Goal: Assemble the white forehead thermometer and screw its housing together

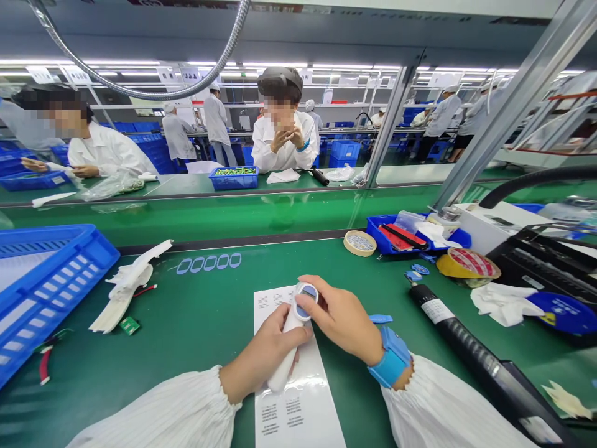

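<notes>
A white handheld thermometer (283, 367) with a rounded head and a small grey-blue display (306, 300) is tilted over a printed white sheet (312, 398). My left hand (270, 348) is closed around its handle, thumb across the front. At the head, my right hand (342, 317) has its thumb on the display's edge and its fingers behind, partly hidden. A blue band (390, 359) circles my right wrist. Just beyond that wrist lies a small blue piece (381, 318). Several blue-rimmed display-shaped films (209, 262) lie in a row on the green bench (196, 336).
A blue basket (88, 274) stands left, near crumpled white strips (124, 289) and a green circuit board (129, 325). To the right are a black electric screwdriver (457, 336), a tape roll (469, 266), a blue tray (373, 227) and a round label roll (359, 242). Co-workers sit opposite.
</notes>
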The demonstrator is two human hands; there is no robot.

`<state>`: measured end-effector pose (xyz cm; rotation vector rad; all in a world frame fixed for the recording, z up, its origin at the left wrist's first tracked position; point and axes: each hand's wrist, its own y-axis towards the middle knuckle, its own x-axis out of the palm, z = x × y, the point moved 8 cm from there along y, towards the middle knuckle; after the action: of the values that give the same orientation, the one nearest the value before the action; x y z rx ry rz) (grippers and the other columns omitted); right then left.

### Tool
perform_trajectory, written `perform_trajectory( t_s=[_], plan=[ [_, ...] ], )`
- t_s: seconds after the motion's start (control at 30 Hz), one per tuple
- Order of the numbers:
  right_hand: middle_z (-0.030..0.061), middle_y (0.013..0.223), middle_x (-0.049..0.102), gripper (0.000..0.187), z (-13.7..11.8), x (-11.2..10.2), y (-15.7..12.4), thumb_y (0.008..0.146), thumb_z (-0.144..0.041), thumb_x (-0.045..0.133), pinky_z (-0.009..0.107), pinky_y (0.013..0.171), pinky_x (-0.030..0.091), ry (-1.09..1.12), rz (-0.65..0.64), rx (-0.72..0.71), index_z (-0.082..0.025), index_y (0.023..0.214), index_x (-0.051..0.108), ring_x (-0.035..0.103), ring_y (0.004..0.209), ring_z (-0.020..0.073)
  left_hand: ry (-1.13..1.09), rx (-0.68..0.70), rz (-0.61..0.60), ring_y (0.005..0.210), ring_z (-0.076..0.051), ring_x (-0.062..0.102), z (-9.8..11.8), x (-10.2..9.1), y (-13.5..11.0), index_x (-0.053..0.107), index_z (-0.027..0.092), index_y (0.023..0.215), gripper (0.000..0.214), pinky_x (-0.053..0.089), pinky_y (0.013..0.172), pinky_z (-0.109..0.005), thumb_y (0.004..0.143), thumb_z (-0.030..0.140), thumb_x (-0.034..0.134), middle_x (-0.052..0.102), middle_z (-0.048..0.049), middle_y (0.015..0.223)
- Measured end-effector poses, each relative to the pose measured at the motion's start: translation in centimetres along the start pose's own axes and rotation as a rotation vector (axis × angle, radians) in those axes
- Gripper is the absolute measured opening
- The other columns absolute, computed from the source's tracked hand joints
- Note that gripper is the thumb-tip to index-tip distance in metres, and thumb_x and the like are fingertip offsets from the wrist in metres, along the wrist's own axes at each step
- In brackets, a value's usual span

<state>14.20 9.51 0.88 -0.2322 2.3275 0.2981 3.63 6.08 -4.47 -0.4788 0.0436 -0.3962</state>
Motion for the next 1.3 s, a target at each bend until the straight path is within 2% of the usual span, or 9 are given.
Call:
perform_trajectory(
  t_s=[0.17, 0.37, 0.57, 0.77, 0.87, 0.93, 1.03, 1.17, 1.3],
  plan=[
    [-0.0035, 0.065, 0.055, 0.041, 0.2, 1.5, 0.1, 0.084, -0.049, 0.051, 0.024, 0.053, 0.04, 0.282, -0.131, 0.015, -0.023, 0.116, 0.052, 0.052, 0.058, 0.0128, 0.006, 0.013, 0.001, 0.048, -0.005, 0.04, 0.2, 0.1, 0.0, 0.046, 0.02, 0.099, 0.026, 0.035, 0.042, -0.018, 0.075, 0.027, 0.055, 0.046, 0.0056, 0.068],
    [-0.0046, 0.05, 0.048, 0.041, 1.1, 1.3, 0.7, 0.091, -0.048, 0.035, 0.022, 0.044, 0.04, 0.473, -0.075, 0.083, -0.02, 0.102, 0.062, 0.047, 0.043, 0.0098, 0.028, 0.014, 0.007, 0.049, -0.005, 0.041, 0.2, -0.1, 0.0, 0.045, 0.019, 0.093, 0.022, 0.036, 0.042, -0.018, 0.074, 0.025, 0.054, 0.044, 0.0053, 0.069],
    [-0.003, 0.07, 0.054, 0.04, 0.8, 1.8, 0.3, 0.077, -0.042, 0.062, 0.022, 0.055, 0.042, 0.506, -0.097, 0.036, -0.022, 0.111, 0.056, 0.048, 0.06, 0.0096, 0.014, 0.009, 0.017, 0.049, -0.005, 0.042, -0.3, -0.3, 0.1, 0.045, 0.019, 0.101, 0.028, 0.038, 0.044, -0.018, 0.076, 0.027, 0.054, 0.046, 0.0057, 0.069],
    [-0.0042, 0.046, 0.047, 0.047, 1.6, 1.8, 0.8, 0.086, -0.054, 0.041, 0.02, 0.038, 0.037, 0.599, -0.042, 0.112, -0.016, 0.1, 0.064, 0.045, 0.04, 0.0092, 0.011, 0.016, 0.013, 0.047, -0.005, 0.043, 0.0, -0.2, 0.0, 0.046, 0.019, 0.092, 0.022, 0.038, 0.04, -0.017, 0.073, 0.024, 0.056, 0.046, 0.0062, 0.067],
    [-0.0028, 0.047, 0.052, 0.055, 2.0, 1.9, 0.8, 0.085, -0.058, 0.038, 0.021, 0.04, 0.039, 0.696, -0.013, 0.148, -0.014, 0.111, 0.059, 0.047, 0.041, 0.0102, -0.137, 0.006, -0.001, 0.039, -0.006, 0.041, 0.1, -0.5, 0.3, 0.046, 0.017, 0.093, 0.025, 0.034, 0.037, -0.016, 0.075, 0.031, 0.057, 0.048, 0.0057, 0.054],
    [-0.002, 0.053, 0.056, 0.059, 2.1, 1.8, 0.7, 0.085, -0.06, 0.039, 0.022, 0.044, 0.042, 0.741, 0.016, 0.154, -0.015, 0.12, 0.052, 0.049, 0.045, 0.0106, -0.356, 0.063, -0.004, 0.043, -0.008, 0.047, 0.7, -1.1, 0.8, 0.049, 0.014, 0.097, 0.025, 0.041, 0.043, -0.018, 0.078, 0.031, 0.052, 0.054, 0.0017, 0.056],
    [-0.0028, 0.057, 0.056, 0.055, 2.0, 1.7, 0.3, 0.085, -0.06, 0.041, 0.023, 0.047, 0.041, 0.717, 0.01, 0.132, -0.018, 0.12, 0.048, 0.05, 0.049, 0.011, -0.638, 0.206, 0.041, 0.069, -0.012, 0.061, 2.0, -3.0, 1.2, 0.052, 0.015, 0.106, 0.029, 0.053, 0.069, -0.024, 0.077, 0.018, 0.049, 0.062, -0.0042, 0.08],
    [-0.0019, 0.062, 0.056, 0.045, 0.9, 2.5, -0.3, 0.086, -0.057, 0.043, 0.024, 0.054, 0.04, 0.64, -0.115, 0.062, -0.018, 0.106, 0.054, 0.048, 0.055, 0.0106, -0.753, 0.322, 0.082, 0.09, -0.019, 0.063, 3.2, -4.7, 0.8, 0.053, 0.015, 0.106, 0.035, 0.052, 0.083, -0.033, 0.071, 0.014, 0.048, 0.064, -0.0082, 0.093],
    [-0.0014, 0.073, 0.054, 0.044, -1.0, 3.8, -1.2, 0.077, -0.048, 0.061, 0.026, 0.062, 0.04, 0.588, -0.303, -0.04, -0.019, 0.11, 0.056, 0.047, 0.064, 0.0113, -0.785, 0.405, 0.022, 0.1, -0.023, 0.061, 4.1, -4.8, -0.1, 0.057, 0.014, 0.102, 0.039, 0.05, 0.089, -0.038, 0.063, 0.013, 0.049, 0.065, -0.0104, 0.101]
  ],
)
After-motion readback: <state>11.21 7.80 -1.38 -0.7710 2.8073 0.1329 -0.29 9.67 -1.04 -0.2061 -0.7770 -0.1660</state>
